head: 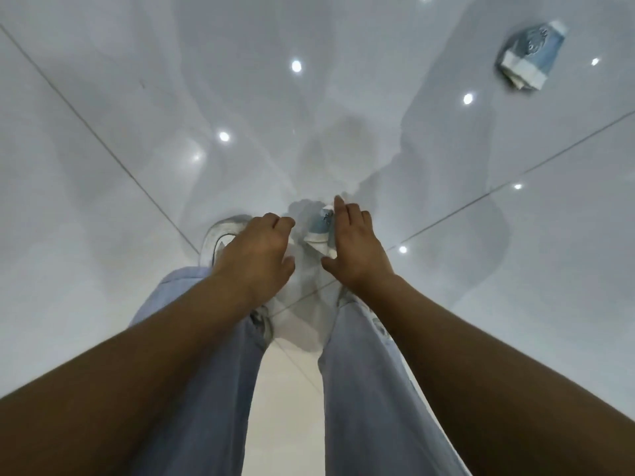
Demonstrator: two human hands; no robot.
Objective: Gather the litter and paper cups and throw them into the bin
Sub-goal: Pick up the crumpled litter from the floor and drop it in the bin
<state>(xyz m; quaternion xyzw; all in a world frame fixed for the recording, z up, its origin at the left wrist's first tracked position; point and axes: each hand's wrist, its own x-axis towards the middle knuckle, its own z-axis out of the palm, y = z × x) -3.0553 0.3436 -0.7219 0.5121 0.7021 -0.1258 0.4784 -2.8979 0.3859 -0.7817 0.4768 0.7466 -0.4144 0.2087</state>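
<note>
A blue and white paper cup (319,228) lies on its side on the glossy white floor, right in front of my feet. My right hand (357,249) is at its right side, fingers straight and thumb spread, touching or nearly touching it. A crumpled white piece of litter (302,209) lies just beyond the cup. My left hand (257,250) hovers to the left of both with fingers loosely curled and thumb spread; nothing shows in its grip. A second blue and white paper cup (531,56) lies tipped over on the floor at the far right.
My legs in light blue jeans (364,389) stand apart, and a white shoe (221,235) shows beside my left hand. Grey grout lines (103,146) cross the tiles, which reflect ceiling lights. No bin is in view.
</note>
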